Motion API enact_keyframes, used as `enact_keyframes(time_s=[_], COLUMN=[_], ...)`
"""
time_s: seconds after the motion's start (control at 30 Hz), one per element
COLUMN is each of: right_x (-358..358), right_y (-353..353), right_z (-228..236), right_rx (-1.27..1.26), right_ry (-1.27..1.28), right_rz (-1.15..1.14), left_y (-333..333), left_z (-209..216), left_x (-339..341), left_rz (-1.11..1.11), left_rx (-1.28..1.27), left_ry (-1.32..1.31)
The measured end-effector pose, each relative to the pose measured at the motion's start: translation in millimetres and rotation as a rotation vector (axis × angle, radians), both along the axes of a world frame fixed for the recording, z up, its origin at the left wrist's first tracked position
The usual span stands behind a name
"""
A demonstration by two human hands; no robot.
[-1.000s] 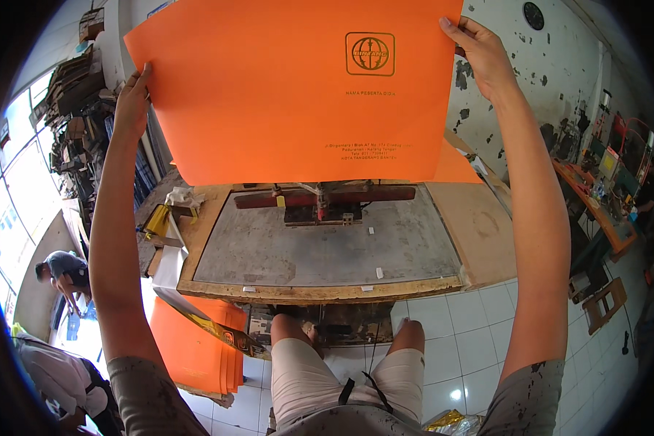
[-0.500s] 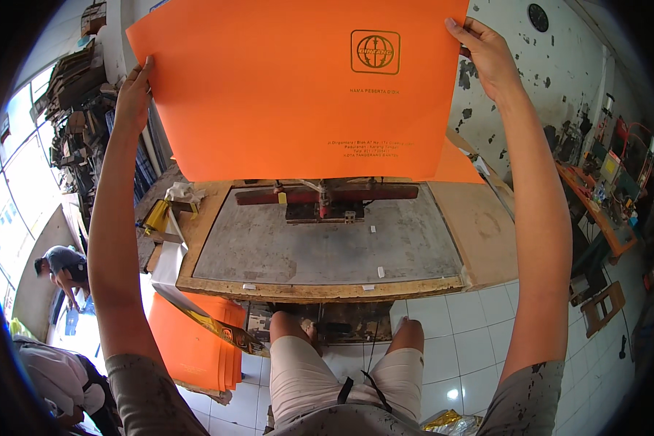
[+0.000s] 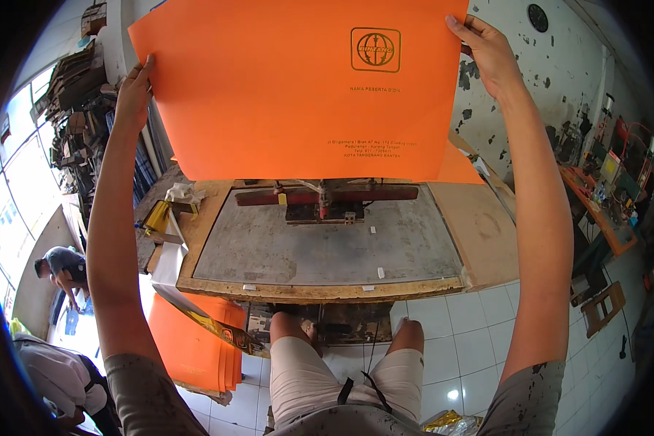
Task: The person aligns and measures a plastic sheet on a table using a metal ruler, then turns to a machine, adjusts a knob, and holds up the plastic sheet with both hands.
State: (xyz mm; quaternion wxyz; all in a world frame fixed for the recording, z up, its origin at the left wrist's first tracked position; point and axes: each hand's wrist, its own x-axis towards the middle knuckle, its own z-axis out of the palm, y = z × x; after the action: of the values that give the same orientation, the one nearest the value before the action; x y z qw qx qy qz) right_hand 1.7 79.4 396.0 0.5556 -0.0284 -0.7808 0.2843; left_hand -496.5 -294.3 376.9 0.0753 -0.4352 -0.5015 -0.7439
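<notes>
A large orange sheet of card [image 3: 269,94] is held up in front of me, spread between both hands. It bears a gold emblem and small gold lettering on its right half. My left hand [image 3: 136,91] pinches its left edge, thumb on the near face. On the right edge, my right hand [image 3: 483,51] grips with the thumb in front and the fingers behind. Below the sheet lies the flat grey bed [image 3: 320,251] of a wood-framed press, with small white pieces on it. The red bar of the press [image 3: 370,193] shows under the sheet's lower edge; its upper part is hidden.
A stack of orange sheets [image 3: 196,345] sits low at the left, beside a strip of gold foil [image 3: 218,330]. More orange card [image 3: 458,166] lies behind at the right. A cluttered workbench [image 3: 596,203] stands far right. Two people [image 3: 65,272] bend down at the left.
Almost nothing differs. The sheet has shifted very slightly upward in my hands, and both hands keep their hold.
</notes>
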Motion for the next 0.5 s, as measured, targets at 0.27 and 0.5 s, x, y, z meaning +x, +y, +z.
enact_keyframes(time_s=[0.27, 0.5], right_x=[4, 5], right_y=[-4, -18], right_z=[0, -3], right_rx=[-0.006, -0.02], right_ry=[0.001, 0.017], right_rz=[-0.007, 0.023], left_y=[3, 2], left_z=[-1, -3], left_x=[4, 9], left_rz=[0.007, 0.003], left_rx=[-0.004, -0.003], left_ry=[-0.001, -0.009])
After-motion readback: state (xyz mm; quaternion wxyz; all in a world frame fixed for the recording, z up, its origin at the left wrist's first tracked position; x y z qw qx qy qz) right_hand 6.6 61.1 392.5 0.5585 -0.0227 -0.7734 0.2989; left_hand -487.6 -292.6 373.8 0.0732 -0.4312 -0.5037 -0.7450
